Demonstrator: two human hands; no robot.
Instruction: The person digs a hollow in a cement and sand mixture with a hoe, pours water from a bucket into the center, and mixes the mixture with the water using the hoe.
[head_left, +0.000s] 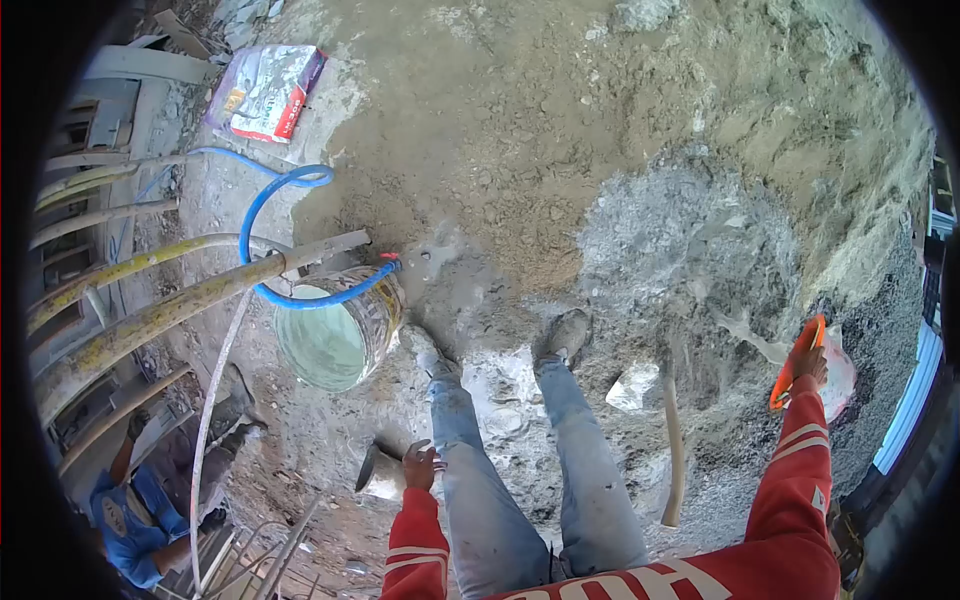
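Observation:
My right hand (808,368) is closed on the orange rim of a tipped bucket (842,378) with a pale, pinkish body. A pale streak (752,338) reaches left from its mouth over the grey gravel, apparently poured material. My left hand (420,466) hangs beside my left shin, fingers slightly bent and apart. Close to it on the ground lies a small container with a dark rim (378,470); I see no grip on it. A wooden handle (673,450) stands out of the grey heap (690,240) between my legs and right arm.
A blue hose (250,215) loops over a large bucket of cloudy water (322,345). Wooden poles (180,300) jut in from the left. A printed sack (268,92) lies at upper left. A person in a blue shirt (140,520) is at lower left. Sand (480,130) spreads ahead.

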